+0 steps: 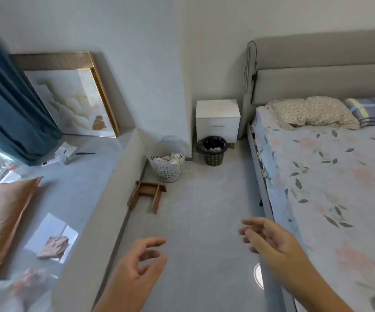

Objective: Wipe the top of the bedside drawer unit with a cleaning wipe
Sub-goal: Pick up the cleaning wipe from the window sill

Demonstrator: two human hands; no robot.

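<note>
The white bedside drawer unit [217, 119] stands far ahead in the corner, between the wall and the grey bed headboard; its top looks bare. My left hand [140, 265] hovers low in the foreground over the grey floor, fingers curled apart and holding nothing. My right hand [270, 238] reaches forward beside the bed frame, fingers spread and empty. Both hands are well short of the unit. No cleaning wipe can be picked out with certainty; a pale packet [66, 150] lies on the window ledge at left.
A black bin [212, 150] sits in front of the unit, with a white perforated basket [169, 162] and a tipped wooden stool [148, 195] to its left. The bed [328, 176] fills the right. A ledge [87, 176] with cushion and framed picture runs along the left.
</note>
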